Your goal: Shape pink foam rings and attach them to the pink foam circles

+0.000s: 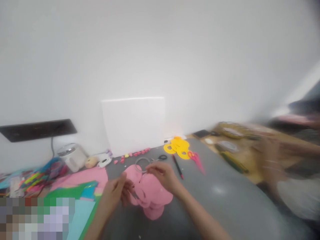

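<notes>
My right hand (161,175) is closed, its thumb and fingertips pinching a thin grey ring (143,165) by its right side. My left hand (116,191) has its fingers curled together at the left edge of several cut pink paper pieces (156,188). What its fingertips hold, if anything, is blurred. The pink pieces overlap in a loose pile under both hands, and one has a cut-out hole. Just beyond my right hand lie black-handled scissors (163,157), and a black pen (178,167) with a red tip rests to the right.
Yellow paper cut-outs (178,146) and pink scissors (197,161) lie at the back right. A white board (135,125) leans on the wall behind small pink pieces (141,153). Coloured sheets (81,210) cover the left. Another person's arm (271,160) is over the wooden table at right.
</notes>
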### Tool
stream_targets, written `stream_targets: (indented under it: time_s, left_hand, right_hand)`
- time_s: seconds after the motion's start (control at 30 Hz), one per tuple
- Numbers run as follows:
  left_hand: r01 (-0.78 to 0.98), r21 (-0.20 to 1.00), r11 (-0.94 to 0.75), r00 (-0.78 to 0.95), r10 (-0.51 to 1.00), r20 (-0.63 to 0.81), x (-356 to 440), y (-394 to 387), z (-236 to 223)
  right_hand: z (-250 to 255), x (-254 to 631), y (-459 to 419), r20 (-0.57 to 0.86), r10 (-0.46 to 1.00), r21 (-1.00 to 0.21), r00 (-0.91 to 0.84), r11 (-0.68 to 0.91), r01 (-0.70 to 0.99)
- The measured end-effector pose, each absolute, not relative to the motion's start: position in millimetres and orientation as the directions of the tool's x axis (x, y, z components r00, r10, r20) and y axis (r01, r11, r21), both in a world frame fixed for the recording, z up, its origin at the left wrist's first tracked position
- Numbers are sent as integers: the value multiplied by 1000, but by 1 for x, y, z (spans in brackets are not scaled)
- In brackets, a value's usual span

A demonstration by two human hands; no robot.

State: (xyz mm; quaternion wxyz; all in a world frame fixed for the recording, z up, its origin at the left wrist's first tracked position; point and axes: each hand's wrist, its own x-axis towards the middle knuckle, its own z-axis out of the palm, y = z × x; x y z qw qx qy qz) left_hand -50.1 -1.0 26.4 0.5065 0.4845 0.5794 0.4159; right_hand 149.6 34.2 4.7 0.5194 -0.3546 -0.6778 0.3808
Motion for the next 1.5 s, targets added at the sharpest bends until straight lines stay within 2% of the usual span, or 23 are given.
stream_targets:
  time_s: [0.07,0.1,0.17,0.27,0.43,0.67,0.83,1.13,1.33,1.5]
  left_hand:
    - [331,943,20,-213,976,54,-60,18,31]
    - [414,909,-40,-253,954,157,-63,28,32]
    - [466,873,-143,-212,940,267,-63,49,30]
    - [407,899,-160,-63,977,203,-53,78,19]
    - [393,911,-124,90,991,96,-39,109,-3]
    - [359,933,-24,107,994,-15,-39,126,-13]
    - [262,965,24,90,995,-49,-37,133,-25]
    - [163,986,38,68,996,-49,-35,139,-34]
    - [101,994,51,102,993,-61,-38,136,-31]
    - [148,988,38,92,994,-52,-36,135,-31]
  right_hand:
    - [3,148,55,358,911,-928,-205,372,33]
    - [-1,146,66,337,920,-938,-201,347,15]
    - [-11,142,87,276,934,-960,-226,280,-15]
    - [-30,132,113,188,935,-981,-301,165,-100]
    - [-53,116,136,106,947,-985,-304,58,-165]
    - [-65,113,146,39,941,-960,-337,-58,-274]
    - [-68,120,153,-48,980,-923,-193,-118,-367]
    - [-72,123,152,8,955,-828,-298,-161,-537]
    - [-69,119,156,8,954,-858,-299,-146,-491]
    - [-65,123,154,23,953,-909,-303,-106,-402]
